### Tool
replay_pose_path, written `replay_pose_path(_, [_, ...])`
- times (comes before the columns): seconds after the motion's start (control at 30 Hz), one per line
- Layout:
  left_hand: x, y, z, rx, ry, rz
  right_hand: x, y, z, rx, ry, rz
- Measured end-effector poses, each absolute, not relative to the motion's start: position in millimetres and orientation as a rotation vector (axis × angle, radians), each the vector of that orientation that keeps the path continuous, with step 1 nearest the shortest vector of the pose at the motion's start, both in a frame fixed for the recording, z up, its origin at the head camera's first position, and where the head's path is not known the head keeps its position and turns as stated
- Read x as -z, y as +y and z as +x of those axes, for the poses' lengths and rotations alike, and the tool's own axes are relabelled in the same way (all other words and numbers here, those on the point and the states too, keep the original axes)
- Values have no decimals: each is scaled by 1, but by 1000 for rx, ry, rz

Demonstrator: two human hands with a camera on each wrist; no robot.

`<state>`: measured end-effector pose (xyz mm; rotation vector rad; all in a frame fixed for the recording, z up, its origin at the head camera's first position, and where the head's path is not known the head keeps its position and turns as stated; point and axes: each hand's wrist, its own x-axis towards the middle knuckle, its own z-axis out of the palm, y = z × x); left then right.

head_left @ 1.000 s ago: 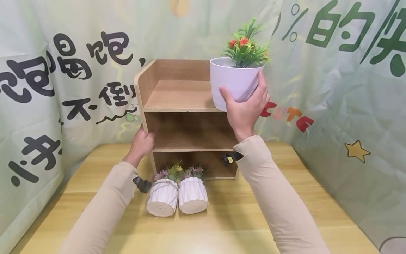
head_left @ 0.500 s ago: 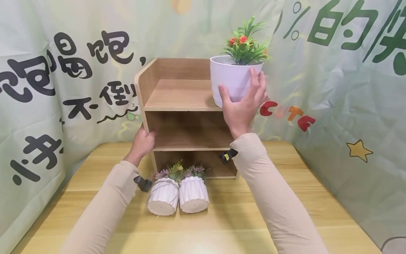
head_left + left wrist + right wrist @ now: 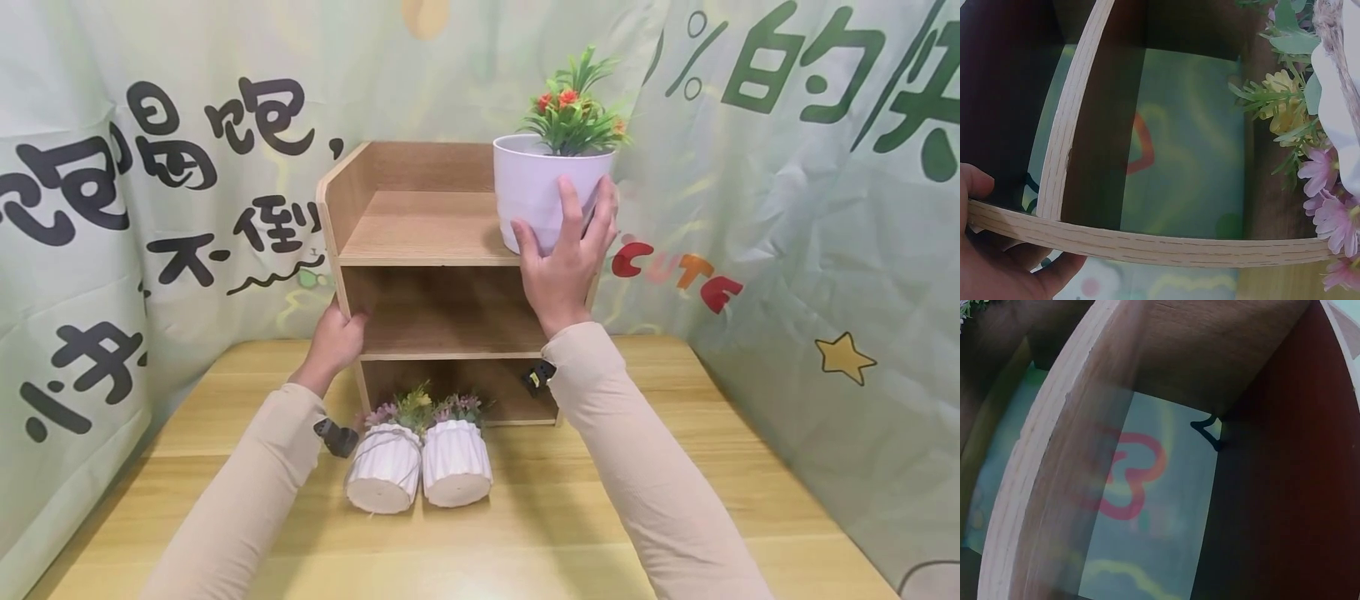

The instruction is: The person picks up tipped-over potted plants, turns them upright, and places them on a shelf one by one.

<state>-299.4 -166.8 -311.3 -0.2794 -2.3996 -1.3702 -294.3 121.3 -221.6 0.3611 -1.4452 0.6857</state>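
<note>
A white pot [image 3: 534, 187] with a green plant and red flowers [image 3: 572, 108] stands on the right of the top board of a wooden three-level shelf [image 3: 420, 229]. My right hand [image 3: 561, 237] lies against the pot's front with fingers spread and nearly straight, thumb at the pot's lower left. My left hand [image 3: 339, 332] grips the shelf's left side panel at mid height. In the left wrist view the left hand [image 3: 997, 272] is wrapped round the panel edge [image 3: 1147, 240]. The right wrist view shows only the shelf's boards [image 3: 1041, 475], not the hand.
Two white ribbed pots [image 3: 386, 468] [image 3: 456, 462] lie on their sides on the wooden table [image 3: 540, 542] before the shelf, their flowers [image 3: 1325, 187] pointing into the bottom compartment. Green printed cloth [image 3: 810, 208] hangs close around the back and both sides.
The right hand lowered the flower pot onto the top board and moved it slightly left; its fingers went from wrapped round the pot to lying straighter on its front. The left hand stayed put.
</note>
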Motion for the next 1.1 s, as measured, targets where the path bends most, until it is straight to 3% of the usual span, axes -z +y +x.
replay_pose_path(1.1, [311,-165,-297,1398,-2381,-299,221,124,-290,-701,-1690,337])
